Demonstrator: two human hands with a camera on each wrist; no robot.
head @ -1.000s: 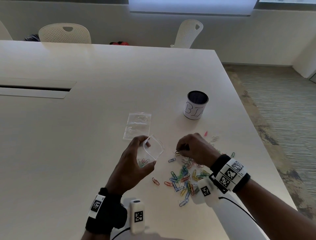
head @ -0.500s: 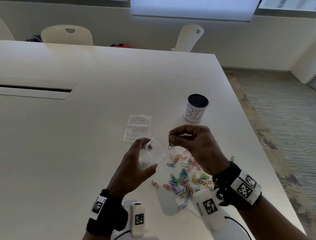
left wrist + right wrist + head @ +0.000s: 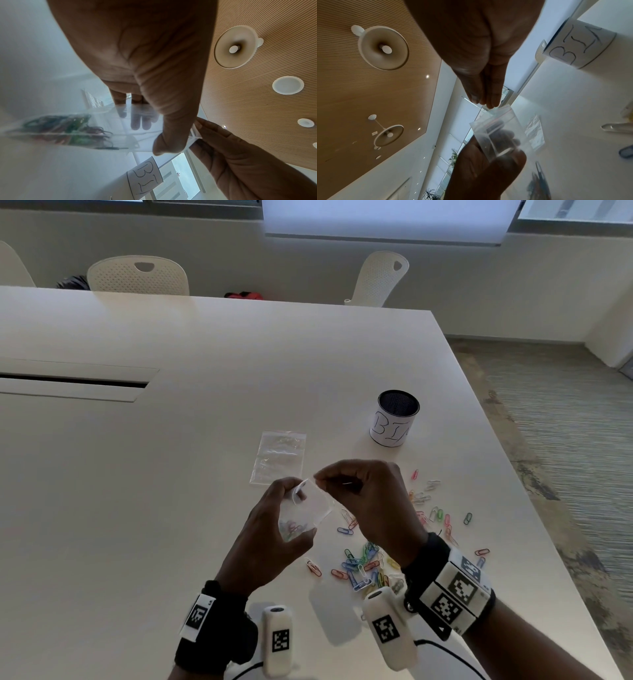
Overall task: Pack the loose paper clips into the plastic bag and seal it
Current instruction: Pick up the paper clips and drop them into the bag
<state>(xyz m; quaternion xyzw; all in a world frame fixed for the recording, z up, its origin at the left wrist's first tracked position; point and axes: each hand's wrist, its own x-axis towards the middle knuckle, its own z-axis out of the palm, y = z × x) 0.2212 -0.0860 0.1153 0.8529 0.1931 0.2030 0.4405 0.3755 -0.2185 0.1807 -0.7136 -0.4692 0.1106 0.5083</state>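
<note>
My left hand holds a small clear plastic bag upright above the table, mouth open, thumb on its front. Several coloured paper clips lie in the bag's bottom, also seen in the left wrist view as clips in the bag. My right hand is at the bag's mouth with thumb and finger pinched together; a thin clip wire glints inside its curl, and the rest is hidden. In the right wrist view the pinched fingertips touch the bag's rim. Loose clips are scattered under and right of my right wrist.
A second clear bag lies flat just beyond my hands. A dark mesh cup labelled BIN stands behind the clips. The table's right edge runs close to the outermost clips. Chairs stand at the far side.
My right hand picked clips from the pile, rose and moved left, and now sits at the bag's mouth. My left hand kept the bag raised and nearly still.
</note>
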